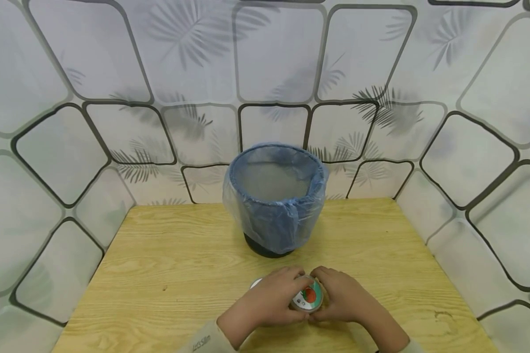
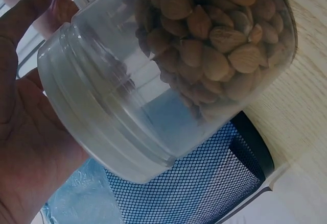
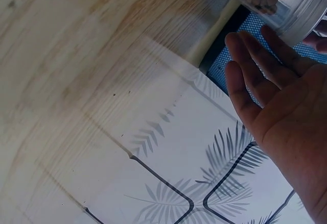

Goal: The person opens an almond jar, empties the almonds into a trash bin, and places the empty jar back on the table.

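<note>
Between both hands stands a round-lidded jar (image 1: 308, 296), its top marked green, white and red. My left hand (image 1: 274, 296) grips it from the left, thumb at the near side and fingers over the far side of the lid. From the right, my right hand (image 1: 342, 296) curves fingers and thumb around the same jar. A clear jar of almonds (image 2: 214, 50) fills much of the left wrist view, close by the left palm. In the head view, a pale lid edge (image 1: 255, 283) shows beside the left hand, mostly hidden by it.
Just beyond the hands stands a mesh bin (image 1: 269, 235) lined with a translucent blue bag (image 1: 287, 220). The wood-grain table (image 1: 172, 274) meets patterned walls (image 1: 274, 73) at the back and both sides.
</note>
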A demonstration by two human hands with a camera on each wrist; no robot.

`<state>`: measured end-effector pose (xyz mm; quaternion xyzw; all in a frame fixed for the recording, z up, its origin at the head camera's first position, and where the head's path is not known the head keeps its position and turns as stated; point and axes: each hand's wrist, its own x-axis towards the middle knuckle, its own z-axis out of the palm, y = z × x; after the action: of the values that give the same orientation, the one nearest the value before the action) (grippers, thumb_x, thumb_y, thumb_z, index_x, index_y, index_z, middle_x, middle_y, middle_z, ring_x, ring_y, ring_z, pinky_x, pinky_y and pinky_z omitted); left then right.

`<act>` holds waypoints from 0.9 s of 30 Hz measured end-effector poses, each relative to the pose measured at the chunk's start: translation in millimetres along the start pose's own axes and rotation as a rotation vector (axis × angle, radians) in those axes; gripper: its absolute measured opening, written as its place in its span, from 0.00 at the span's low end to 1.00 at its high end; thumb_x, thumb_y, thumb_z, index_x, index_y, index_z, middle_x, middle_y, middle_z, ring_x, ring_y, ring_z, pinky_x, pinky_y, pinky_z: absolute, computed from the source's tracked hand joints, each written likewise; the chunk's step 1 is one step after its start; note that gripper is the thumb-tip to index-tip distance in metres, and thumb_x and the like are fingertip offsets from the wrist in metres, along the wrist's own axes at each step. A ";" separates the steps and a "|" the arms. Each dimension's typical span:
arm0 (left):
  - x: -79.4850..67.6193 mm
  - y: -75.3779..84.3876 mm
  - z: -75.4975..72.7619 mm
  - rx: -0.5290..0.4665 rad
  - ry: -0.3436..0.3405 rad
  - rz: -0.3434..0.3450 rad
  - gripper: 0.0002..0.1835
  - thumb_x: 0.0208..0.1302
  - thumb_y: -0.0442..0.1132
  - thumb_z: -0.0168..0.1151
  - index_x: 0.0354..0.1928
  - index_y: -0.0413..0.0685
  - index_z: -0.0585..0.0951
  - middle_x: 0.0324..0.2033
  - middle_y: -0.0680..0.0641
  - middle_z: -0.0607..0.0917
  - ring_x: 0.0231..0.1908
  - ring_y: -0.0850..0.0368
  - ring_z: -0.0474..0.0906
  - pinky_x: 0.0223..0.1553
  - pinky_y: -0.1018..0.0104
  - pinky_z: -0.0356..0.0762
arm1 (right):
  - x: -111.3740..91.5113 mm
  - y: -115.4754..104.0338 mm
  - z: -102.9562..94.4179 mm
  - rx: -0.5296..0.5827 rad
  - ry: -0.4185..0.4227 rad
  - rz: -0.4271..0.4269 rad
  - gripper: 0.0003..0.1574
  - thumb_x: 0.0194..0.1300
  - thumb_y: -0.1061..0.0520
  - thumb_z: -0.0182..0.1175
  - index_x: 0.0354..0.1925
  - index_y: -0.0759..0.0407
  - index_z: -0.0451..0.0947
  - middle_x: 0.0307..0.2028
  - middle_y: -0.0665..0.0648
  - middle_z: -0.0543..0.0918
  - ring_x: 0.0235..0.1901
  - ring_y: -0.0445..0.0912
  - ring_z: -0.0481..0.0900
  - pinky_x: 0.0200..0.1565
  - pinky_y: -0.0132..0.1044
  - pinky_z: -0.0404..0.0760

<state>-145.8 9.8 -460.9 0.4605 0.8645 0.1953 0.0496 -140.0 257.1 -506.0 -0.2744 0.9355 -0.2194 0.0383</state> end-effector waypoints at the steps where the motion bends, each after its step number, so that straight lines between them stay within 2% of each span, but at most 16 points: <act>1: 0.2 -0.1 0.2 -0.002 0.001 0.000 0.33 0.69 0.59 0.72 0.72 0.58 0.77 0.61 0.54 0.80 0.56 0.63 0.79 0.58 0.68 0.81 | 0.3 0.3 0.2 0.004 -0.001 -0.003 0.45 0.51 0.23 0.77 0.56 0.46 0.78 0.49 0.42 0.83 0.43 0.34 0.82 0.42 0.37 0.86; 7: 2.3 -0.6 1.9 0.000 0.002 -0.007 0.33 0.69 0.59 0.72 0.72 0.58 0.77 0.61 0.54 0.79 0.55 0.63 0.78 0.58 0.67 0.81 | 2.3 3.8 3.5 0.062 -0.027 0.011 0.43 0.51 0.27 0.80 0.56 0.44 0.78 0.50 0.41 0.83 0.41 0.31 0.81 0.42 0.34 0.86; 12: 4.5 -1.5 5.4 0.008 0.004 -0.013 0.33 0.68 0.58 0.73 0.71 0.57 0.77 0.60 0.53 0.79 0.55 0.63 0.78 0.60 0.65 0.81 | 2.2 5.8 4.5 0.086 -0.048 0.032 0.44 0.50 0.25 0.79 0.57 0.42 0.77 0.50 0.40 0.83 0.41 0.30 0.80 0.42 0.34 0.85; 18: 6.9 -1.8 8.4 0.048 0.000 -0.019 0.32 0.68 0.59 0.73 0.70 0.57 0.79 0.61 0.53 0.80 0.56 0.61 0.79 0.62 0.63 0.80 | 2.5 6.2 5.8 0.076 -0.028 0.018 0.43 0.49 0.26 0.81 0.55 0.43 0.78 0.46 0.39 0.82 0.40 0.30 0.80 0.41 0.33 0.85; 27: 7.4 -1.5 9.3 0.048 -0.016 -0.039 0.35 0.65 0.61 0.75 0.71 0.58 0.78 0.61 0.54 0.79 0.55 0.63 0.78 0.58 0.67 0.81 | 0.9 5.1 7.0 0.119 -0.028 0.037 0.41 0.50 0.26 0.80 0.53 0.44 0.78 0.44 0.38 0.82 0.39 0.29 0.79 0.41 0.33 0.85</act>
<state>-148.8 17.8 -469.3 0.4461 0.8774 0.1697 0.0493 -142.0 257.7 -514.5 -0.2575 0.9250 -0.2700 0.0715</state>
